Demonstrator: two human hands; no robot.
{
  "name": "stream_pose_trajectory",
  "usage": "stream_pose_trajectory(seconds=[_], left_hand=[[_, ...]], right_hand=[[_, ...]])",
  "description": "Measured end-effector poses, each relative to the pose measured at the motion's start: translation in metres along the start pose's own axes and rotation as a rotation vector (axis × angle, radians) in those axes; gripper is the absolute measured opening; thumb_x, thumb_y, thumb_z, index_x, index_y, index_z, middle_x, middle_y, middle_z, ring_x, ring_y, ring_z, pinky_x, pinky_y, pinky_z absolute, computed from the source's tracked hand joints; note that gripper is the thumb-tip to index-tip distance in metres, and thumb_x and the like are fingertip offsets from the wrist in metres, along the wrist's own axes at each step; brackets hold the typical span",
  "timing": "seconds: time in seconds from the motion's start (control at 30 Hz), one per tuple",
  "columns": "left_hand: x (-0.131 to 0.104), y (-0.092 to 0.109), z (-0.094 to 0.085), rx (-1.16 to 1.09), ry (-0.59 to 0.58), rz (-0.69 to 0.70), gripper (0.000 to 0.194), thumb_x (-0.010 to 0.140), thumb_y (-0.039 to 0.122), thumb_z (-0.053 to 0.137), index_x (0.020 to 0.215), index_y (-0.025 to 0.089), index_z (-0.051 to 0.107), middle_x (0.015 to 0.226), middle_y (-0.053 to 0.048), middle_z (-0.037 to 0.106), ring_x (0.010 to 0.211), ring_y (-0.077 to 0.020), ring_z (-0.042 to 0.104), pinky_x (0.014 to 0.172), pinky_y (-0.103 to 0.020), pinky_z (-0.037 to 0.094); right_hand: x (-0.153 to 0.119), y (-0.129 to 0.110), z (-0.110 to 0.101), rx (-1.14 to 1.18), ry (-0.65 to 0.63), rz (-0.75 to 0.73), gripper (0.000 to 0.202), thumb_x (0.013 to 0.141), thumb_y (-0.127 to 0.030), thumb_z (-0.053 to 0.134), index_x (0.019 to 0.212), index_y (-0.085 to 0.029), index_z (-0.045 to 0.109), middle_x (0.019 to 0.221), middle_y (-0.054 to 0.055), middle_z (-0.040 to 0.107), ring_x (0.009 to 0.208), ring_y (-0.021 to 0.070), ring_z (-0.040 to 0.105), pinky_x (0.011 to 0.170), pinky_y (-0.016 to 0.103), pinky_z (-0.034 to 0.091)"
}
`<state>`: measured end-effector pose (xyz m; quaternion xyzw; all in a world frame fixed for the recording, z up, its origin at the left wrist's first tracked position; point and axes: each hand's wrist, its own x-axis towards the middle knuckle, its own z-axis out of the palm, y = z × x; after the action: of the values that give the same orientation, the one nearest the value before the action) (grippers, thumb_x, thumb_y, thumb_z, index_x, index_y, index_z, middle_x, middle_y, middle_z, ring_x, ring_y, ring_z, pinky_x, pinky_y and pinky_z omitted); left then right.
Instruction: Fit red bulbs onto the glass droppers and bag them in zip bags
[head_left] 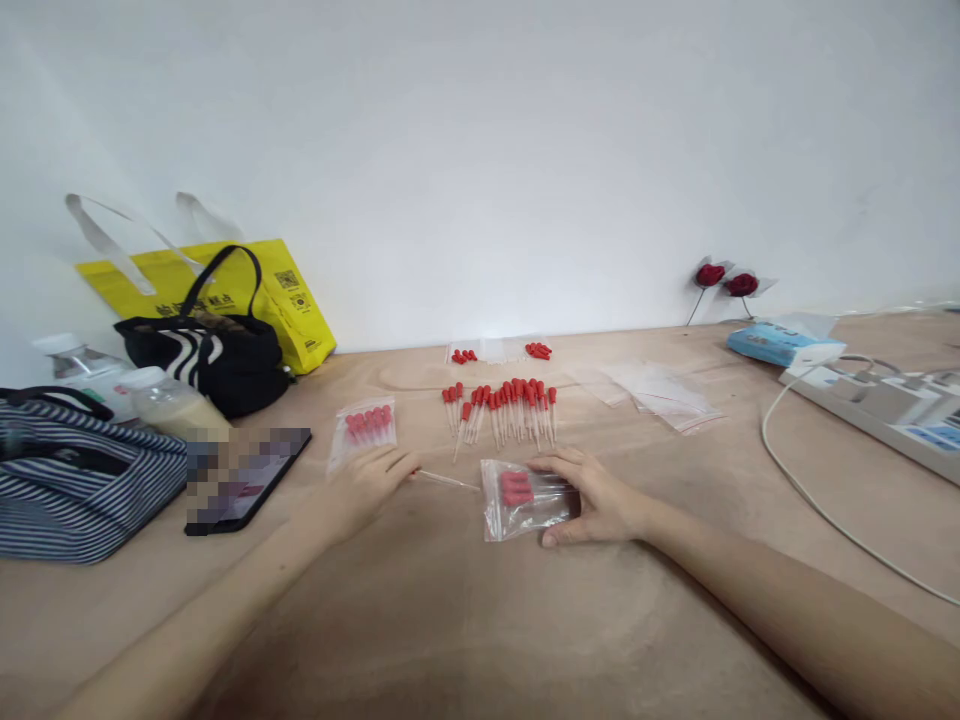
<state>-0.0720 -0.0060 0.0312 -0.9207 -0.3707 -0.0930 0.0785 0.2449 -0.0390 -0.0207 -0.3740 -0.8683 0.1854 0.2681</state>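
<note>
My left hand (382, 475) pinches a dropper (450, 480) by its bulb end, which the fingers mostly hide. Its thin clear tube points right, toward the mouth of a clear zip-lock bag (491, 515). That bag lies flat with several red-bulbed droppers (516, 488) inside. Gripping the bag's right end is my right hand (589, 497), thumb at the near edge and fingers at the far edge. Just beyond the hands lies a pile of loose droppers (517, 405), red bulbs pointing away. Left of it rests a filled zip-lock bag (364, 428).
Flat clear bags (660, 393) lie at the right rear; red bulbs (538, 350) sit on a bag by the wall. On the left are a phone (259, 480), bottles and bags (90, 480). A power strip (885, 405) and white cable (810, 490) occupy the right.
</note>
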Motion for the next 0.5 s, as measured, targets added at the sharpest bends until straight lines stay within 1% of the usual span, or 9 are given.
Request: stream_pose_trajectory(seconds=[0.17, 0.27, 0.4, 0.5], left_hand=[[0.000, 0.015, 0.011, 0.088, 0.062, 0.105, 0.025, 0.084, 0.018, 0.033, 0.081, 0.019, 0.057, 0.076, -0.004, 0.061, 0.069, -0.0162, 0.055, 0.062, -0.025, 0.040], [0.002, 0.022, 0.015, 0.065, 0.078, 0.147, 0.026, 0.084, 0.015, 0.032, 0.082, 0.019, 0.058, 0.074, -0.004, 0.061, 0.067, -0.0160, 0.055, 0.058, -0.025, 0.040], [0.003, 0.031, 0.018, 0.012, 0.101, 0.154, 0.026, 0.084, 0.014, 0.032, 0.083, 0.019, 0.058, 0.075, -0.004, 0.061, 0.070, -0.0161, 0.055, 0.060, -0.025, 0.041], [0.003, 0.039, 0.019, -0.041, 0.111, 0.151, 0.024, 0.086, 0.018, 0.034, 0.085, 0.019, 0.057, 0.078, -0.004, 0.060, 0.070, -0.0153, 0.055, 0.060, -0.024, 0.042]], right_hand=[[-0.001, 0.001, 0.001, 0.006, -0.004, 0.006, 0.076, 0.056, -0.055, 0.067, 0.120, -0.020, 0.044, 0.113, 0.011, 0.052, 0.104, 0.0256, 0.048, 0.088, 0.042, 0.036], [-0.001, 0.000, 0.000, -0.001, -0.011, 0.013, 0.075, 0.056, -0.055, 0.067, 0.118, -0.018, 0.046, 0.113, 0.011, 0.053, 0.104, 0.0255, 0.048, 0.087, 0.042, 0.036], [-0.001, -0.001, 0.000, -0.003, -0.011, 0.020, 0.076, 0.056, -0.055, 0.067, 0.118, -0.018, 0.045, 0.114, 0.011, 0.052, 0.105, 0.0253, 0.047, 0.089, 0.042, 0.035], [-0.001, 0.000, 0.000, -0.004, -0.010, 0.012, 0.075, 0.056, -0.055, 0.067, 0.118, -0.018, 0.045, 0.114, 0.011, 0.052, 0.105, 0.0254, 0.047, 0.089, 0.042, 0.036]])
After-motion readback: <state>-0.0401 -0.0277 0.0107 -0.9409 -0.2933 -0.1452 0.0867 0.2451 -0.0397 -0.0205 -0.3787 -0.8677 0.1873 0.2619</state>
